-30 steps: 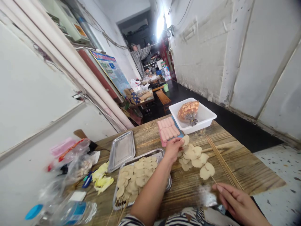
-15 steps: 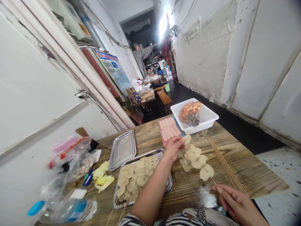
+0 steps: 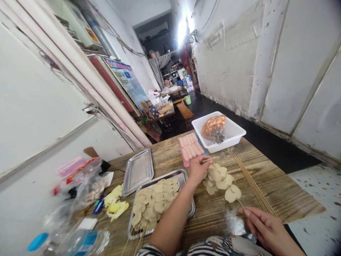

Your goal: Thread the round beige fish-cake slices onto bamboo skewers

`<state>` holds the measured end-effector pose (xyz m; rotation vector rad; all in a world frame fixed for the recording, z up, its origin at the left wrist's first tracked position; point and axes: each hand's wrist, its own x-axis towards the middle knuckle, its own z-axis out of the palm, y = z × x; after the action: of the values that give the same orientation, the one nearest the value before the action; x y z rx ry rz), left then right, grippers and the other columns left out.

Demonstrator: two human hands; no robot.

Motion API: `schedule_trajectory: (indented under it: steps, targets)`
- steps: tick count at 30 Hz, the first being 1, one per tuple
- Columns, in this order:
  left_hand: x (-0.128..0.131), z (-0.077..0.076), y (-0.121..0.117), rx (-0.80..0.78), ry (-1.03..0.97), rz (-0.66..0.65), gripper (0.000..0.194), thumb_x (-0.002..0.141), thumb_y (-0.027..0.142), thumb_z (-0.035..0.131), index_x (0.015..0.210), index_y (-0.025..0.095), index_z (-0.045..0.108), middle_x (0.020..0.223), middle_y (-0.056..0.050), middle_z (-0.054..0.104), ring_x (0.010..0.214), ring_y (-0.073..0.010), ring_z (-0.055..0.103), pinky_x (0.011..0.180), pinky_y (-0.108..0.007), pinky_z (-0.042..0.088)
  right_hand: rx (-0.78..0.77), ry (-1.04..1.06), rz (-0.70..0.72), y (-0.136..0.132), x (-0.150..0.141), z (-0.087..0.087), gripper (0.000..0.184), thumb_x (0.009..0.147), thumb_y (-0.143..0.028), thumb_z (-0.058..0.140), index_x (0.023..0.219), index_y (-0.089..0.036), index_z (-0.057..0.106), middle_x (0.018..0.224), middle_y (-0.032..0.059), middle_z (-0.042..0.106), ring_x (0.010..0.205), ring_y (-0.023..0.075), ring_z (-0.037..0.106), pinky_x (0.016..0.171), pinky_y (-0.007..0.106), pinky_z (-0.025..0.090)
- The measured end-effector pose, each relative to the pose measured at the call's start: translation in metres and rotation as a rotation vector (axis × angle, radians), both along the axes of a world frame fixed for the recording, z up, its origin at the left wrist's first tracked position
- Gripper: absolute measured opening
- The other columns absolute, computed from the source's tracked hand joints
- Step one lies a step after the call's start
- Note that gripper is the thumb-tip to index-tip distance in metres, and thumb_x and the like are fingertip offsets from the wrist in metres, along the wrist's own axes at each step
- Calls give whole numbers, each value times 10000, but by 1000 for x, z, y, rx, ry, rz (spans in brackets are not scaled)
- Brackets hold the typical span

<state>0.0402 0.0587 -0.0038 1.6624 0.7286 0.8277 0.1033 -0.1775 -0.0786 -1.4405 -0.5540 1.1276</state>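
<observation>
My left hand (image 3: 197, 168) pinches a thin pale slice (image 3: 210, 159) edge-on above a heap of loose slices (image 3: 217, 176) on the wooden table (image 3: 279, 193). My right hand (image 3: 263, 227), at the near right edge, is closed on the end of a bamboo skewer (image 3: 240, 203) whose tip carries one slice (image 3: 232, 193). A metal tray (image 3: 183, 175) left of my forearm is filled with skewered slices (image 3: 154, 202).
A bundle of bare skewers (image 3: 253, 186) lies right of the heap. Behind it sit a pack of pink sausages (image 3: 190, 148) and a white tub (image 3: 231, 133) with skewered food. An empty steel tray (image 3: 138, 170), bags and a water bottle (image 3: 85, 241) crowd the left.
My left hand has lifted the slice it was gripping off the heap and turned it edge-on. The right hand with its skewer has hardly moved.
</observation>
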Motion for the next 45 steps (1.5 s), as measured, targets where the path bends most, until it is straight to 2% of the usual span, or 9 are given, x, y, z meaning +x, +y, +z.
schedule_trajectory:
  steps: [3,6,16,23,31,37,42,45]
  targets:
    - [1,-1,-1,46,-3,2,215,620,297,678,790,167,693,759,-43,658,661,-126,542,650,-228,419,1,-16,20,2,1,-1,455,762,-567,491,916,-162,629,434,-66,436,376,71,290,381,216,176]
    - [2,-1,-1,1,-21,14,233,608,290,687,803,163,689,762,-43,655,668,-125,539,655,-229,422,-1,-13,26,3,1,-2,460,767,-565,487,945,-164,624,437,-68,442,364,69,291,370,213,178]
    - [1,8,2,-457,-141,-42,349,535,320,747,794,107,651,699,-33,617,591,-90,531,573,-229,446,26,-103,7,2,1,-1,448,772,-545,498,948,-161,648,469,-51,457,403,88,341,412,218,274]
    - [0,11,3,-645,-155,-58,328,527,256,767,791,105,642,709,-47,628,580,-97,558,546,-219,446,35,-64,20,2,2,-3,442,769,-548,504,939,-164,644,472,-50,446,421,88,331,411,213,257]
    - [-2,18,0,-790,-139,-89,235,629,188,708,833,103,627,716,-61,645,597,-109,593,548,-207,464,29,-83,28,1,1,-2,486,750,-604,479,923,-178,637,483,-45,444,424,100,335,416,220,245]
    - [-1,21,-3,-840,-115,-80,198,655,162,682,832,108,611,724,-59,645,588,-110,599,545,-206,466,57,-50,10,1,-3,-1,472,760,-591,479,933,-173,612,485,-54,425,429,95,321,416,216,204]
    - [1,24,-9,-817,-114,-103,214,640,163,690,833,106,620,727,-58,642,600,-113,598,562,-209,459,56,-16,-99,3,-7,-2,436,729,-585,522,880,-190,628,462,-61,407,436,98,332,412,210,228]
    - [1,27,-12,-753,-139,-117,259,598,181,723,830,100,641,740,-62,643,617,-104,585,576,-208,448,57,-35,-84,2,-4,-5,407,747,-551,528,903,-191,637,467,-61,423,437,96,335,423,206,266]
